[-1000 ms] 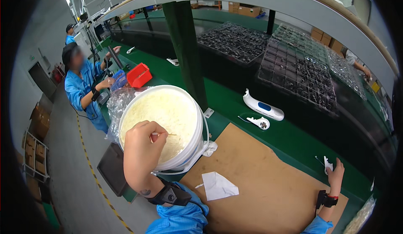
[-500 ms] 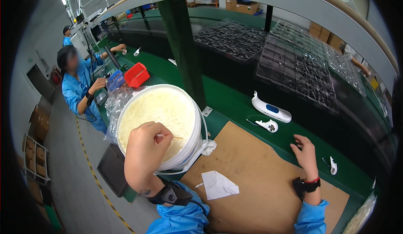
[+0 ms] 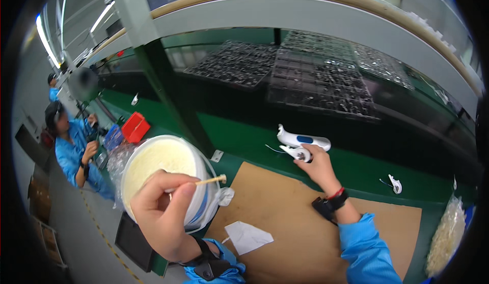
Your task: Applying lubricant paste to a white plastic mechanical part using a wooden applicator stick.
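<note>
We've got the thin wooden swab stick point(image 3: 210, 180) pinched in left hand point(image 3: 162, 215), over the white round plastic bucket point(image 3: 164, 182). Right hand point(image 3: 317, 164) closing fingers on small white plastic part point(image 3: 301, 154) right of bucket, swabbing not started

Blue sleeves, black wrist straps (red band on right wrist point(image 3: 336, 196)).

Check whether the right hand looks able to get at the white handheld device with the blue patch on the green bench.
Probably yes. The right hand already rests on a small white part lying right against the white handheld device, and nothing stands between them. The left hand holds a thin stick over the white bucket, well clear.
</note>
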A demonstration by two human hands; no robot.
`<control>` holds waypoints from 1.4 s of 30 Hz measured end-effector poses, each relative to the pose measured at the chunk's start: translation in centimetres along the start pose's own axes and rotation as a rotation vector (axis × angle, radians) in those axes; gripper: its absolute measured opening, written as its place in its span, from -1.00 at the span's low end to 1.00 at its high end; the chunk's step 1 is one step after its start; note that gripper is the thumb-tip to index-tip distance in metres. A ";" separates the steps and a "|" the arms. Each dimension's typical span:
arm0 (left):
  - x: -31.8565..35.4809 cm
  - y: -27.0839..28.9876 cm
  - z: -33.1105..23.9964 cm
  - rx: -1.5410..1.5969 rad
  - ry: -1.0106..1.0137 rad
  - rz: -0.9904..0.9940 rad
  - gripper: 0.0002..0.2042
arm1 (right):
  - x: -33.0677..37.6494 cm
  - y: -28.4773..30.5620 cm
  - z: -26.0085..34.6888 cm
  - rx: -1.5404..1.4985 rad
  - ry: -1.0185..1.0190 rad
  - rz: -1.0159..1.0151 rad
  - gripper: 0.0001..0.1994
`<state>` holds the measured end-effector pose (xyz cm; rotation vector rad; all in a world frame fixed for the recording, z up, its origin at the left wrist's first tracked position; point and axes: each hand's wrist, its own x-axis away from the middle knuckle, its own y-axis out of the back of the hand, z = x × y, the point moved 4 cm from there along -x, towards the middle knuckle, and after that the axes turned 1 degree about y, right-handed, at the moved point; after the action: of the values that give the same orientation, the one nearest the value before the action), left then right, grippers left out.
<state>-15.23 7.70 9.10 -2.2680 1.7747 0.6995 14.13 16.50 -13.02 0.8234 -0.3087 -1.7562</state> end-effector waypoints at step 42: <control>4.9 -10.4 -2.1 -0.157 -0.365 0.251 -0.86 | 6.8 12.6 17.1 -0.348 0.291 -0.370 -0.43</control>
<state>-3.90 5.38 7.12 -1.8605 1.8877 1.2488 11.04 2.52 4.14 0.9031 0.3558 -1.9212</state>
